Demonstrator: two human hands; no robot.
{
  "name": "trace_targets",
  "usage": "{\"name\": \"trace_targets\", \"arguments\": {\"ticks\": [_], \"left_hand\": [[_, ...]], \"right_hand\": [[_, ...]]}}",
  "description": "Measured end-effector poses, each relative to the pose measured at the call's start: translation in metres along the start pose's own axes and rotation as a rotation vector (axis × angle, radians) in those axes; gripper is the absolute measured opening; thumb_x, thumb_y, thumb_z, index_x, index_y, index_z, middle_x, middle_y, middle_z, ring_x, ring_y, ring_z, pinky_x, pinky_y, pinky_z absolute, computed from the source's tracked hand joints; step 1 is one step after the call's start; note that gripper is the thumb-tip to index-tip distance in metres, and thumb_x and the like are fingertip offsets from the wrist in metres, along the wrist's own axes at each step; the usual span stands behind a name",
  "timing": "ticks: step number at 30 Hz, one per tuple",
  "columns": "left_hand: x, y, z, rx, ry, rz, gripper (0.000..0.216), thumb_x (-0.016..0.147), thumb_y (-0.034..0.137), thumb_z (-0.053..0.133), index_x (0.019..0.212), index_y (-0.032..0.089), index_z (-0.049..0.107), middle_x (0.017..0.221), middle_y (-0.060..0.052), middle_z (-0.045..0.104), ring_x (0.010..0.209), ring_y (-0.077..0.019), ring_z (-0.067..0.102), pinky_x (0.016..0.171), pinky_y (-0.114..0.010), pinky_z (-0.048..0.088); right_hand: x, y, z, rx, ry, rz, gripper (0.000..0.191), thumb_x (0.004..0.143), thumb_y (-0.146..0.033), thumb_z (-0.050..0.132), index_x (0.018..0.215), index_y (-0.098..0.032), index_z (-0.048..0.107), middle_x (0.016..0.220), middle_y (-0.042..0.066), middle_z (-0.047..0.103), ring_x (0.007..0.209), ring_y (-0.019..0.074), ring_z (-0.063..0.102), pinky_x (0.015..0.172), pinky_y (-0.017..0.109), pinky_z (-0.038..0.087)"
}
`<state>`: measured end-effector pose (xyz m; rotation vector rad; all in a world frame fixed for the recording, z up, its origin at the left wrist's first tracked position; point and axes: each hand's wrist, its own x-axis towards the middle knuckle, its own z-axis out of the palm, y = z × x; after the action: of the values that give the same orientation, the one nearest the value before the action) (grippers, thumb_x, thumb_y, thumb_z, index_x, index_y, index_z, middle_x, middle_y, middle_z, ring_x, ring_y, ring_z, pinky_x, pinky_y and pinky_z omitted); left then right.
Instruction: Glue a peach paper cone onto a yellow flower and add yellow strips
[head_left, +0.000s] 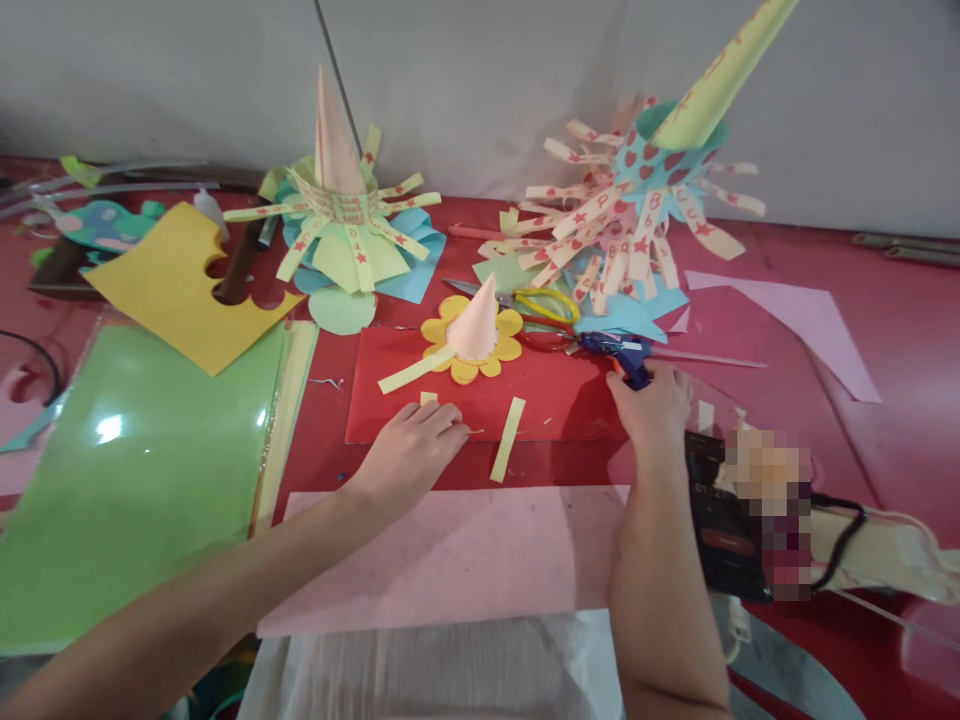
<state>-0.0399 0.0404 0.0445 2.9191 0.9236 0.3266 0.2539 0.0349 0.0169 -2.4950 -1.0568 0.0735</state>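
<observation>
My right hand [654, 405] is closed round the handle of a blue glue gun [619, 347], whose nozzle points left. My left hand [416, 445] has its fingers curled together on a pale yellow paper strip, mostly hidden, with a thin edge showing at the fingertips. Just beyond it stands a pink paper cone [475, 325] on a yellow paper flower [508, 348], with one pale strip [415, 371] sticking out to the lower left. Another loose paper strip [508, 440] lies between my hands. The flower rests on a red board [570, 395].
Scissors with yellow handles [547, 303] lie behind the flower. Two finished-looking paper cone figures with strips, one left [337, 205] and one right [667, 165], stand at the wall. A phone [720, 540] is beside my right forearm; green sheets [150, 480] lie left, pink paper [450, 570] in front.
</observation>
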Motion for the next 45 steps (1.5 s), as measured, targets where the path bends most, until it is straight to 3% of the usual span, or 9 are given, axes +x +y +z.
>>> {"name": "trace_targets", "arguments": {"ticks": [4, 11, 15, 19, 24, 30, 34, 45], "left_hand": [[0.0, 0.005, -0.001, -0.022, 0.075, -0.024, 0.025, 0.092, 0.013, 0.04, 0.086, 0.014, 0.064, 0.084, -0.004, 0.062, 0.069, -0.0144, 0.055, 0.062, -0.03, 0.04], [0.002, 0.014, -0.021, -0.355, 0.178, -0.181, 0.018, 0.091, 0.017, 0.047, 0.088, 0.022, 0.065, 0.089, 0.002, 0.066, 0.075, -0.01, 0.058, 0.067, -0.027, 0.04], [-0.001, 0.015, -0.02, -0.456, 0.238, -0.146, 0.018, 0.091, 0.018, 0.049, 0.085, 0.024, 0.066, 0.091, 0.003, 0.068, 0.076, -0.0097, 0.059, 0.07, -0.027, 0.041], [-0.005, 0.01, -0.011, -0.404, 0.25, -0.064, 0.022, 0.089, 0.011, 0.047, 0.085, 0.022, 0.065, 0.094, 0.001, 0.068, 0.08, -0.011, 0.059, 0.07, -0.027, 0.041], [-0.002, -0.002, -0.005, -0.381, 0.058, -0.025, 0.026, 0.086, 0.006, 0.044, 0.09, 0.021, 0.065, 0.099, -0.001, 0.066, 0.085, -0.0137, 0.059, 0.075, -0.03, 0.044], [0.01, -0.03, 0.007, -0.136, 0.191, -0.113, 0.024, 0.087, 0.012, 0.044, 0.098, 0.018, 0.064, 0.103, -0.007, 0.065, 0.092, -0.0209, 0.06, 0.074, -0.035, 0.047], [0.014, -0.051, 0.018, -0.121, 0.275, -0.155, 0.027, 0.085, 0.008, 0.045, 0.1, 0.018, 0.065, 0.11, -0.009, 0.063, 0.101, -0.0223, 0.058, 0.082, -0.038, 0.048], [0.009, -0.057, 0.028, -0.18, 0.213, -0.113, 0.026, 0.088, 0.014, 0.045, 0.1, 0.021, 0.067, 0.113, -0.009, 0.062, 0.102, -0.0232, 0.058, 0.084, -0.042, 0.05]], "right_hand": [[0.0, -0.003, -0.003, 0.026, -0.004, 0.001, 0.034, 0.063, -0.035, 0.06, 0.092, -0.016, 0.058, 0.094, 0.011, 0.055, 0.097, 0.0299, 0.049, 0.089, 0.046, 0.037], [-0.003, -0.016, -0.014, 0.171, 0.036, 0.067, 0.029, 0.063, -0.035, 0.061, 0.086, -0.019, 0.058, 0.094, 0.008, 0.056, 0.09, 0.0253, 0.053, 0.084, 0.041, 0.041], [-0.013, -0.025, -0.013, 0.276, 0.071, 0.002, 0.031, 0.063, -0.035, 0.061, 0.089, -0.018, 0.055, 0.096, 0.008, 0.056, 0.09, 0.0225, 0.054, 0.086, 0.038, 0.041], [-0.031, -0.038, -0.008, 0.291, 0.067, -0.146, 0.031, 0.067, -0.037, 0.059, 0.092, -0.019, 0.053, 0.095, 0.007, 0.054, 0.092, 0.0219, 0.054, 0.084, 0.037, 0.043], [-0.051, -0.052, -0.003, 0.271, 0.038, -0.253, 0.03, 0.071, -0.035, 0.059, 0.095, -0.02, 0.05, 0.102, 0.008, 0.053, 0.093, 0.0222, 0.054, 0.076, 0.036, 0.046], [-0.06, -0.057, -0.002, 0.272, 0.03, -0.386, 0.028, 0.073, -0.03, 0.062, 0.096, -0.021, 0.048, 0.101, 0.008, 0.052, 0.095, 0.0228, 0.055, 0.073, 0.037, 0.049], [-0.063, -0.059, 0.0, 0.276, 0.016, -0.438, 0.025, 0.074, -0.028, 0.061, 0.095, -0.021, 0.048, 0.099, 0.007, 0.052, 0.094, 0.0218, 0.055, 0.076, 0.038, 0.05], [-0.068, -0.063, 0.009, 0.259, 0.026, -0.502, 0.024, 0.076, -0.024, 0.061, 0.096, -0.021, 0.049, 0.101, 0.008, 0.053, 0.097, 0.0227, 0.056, 0.075, 0.038, 0.051]]}}
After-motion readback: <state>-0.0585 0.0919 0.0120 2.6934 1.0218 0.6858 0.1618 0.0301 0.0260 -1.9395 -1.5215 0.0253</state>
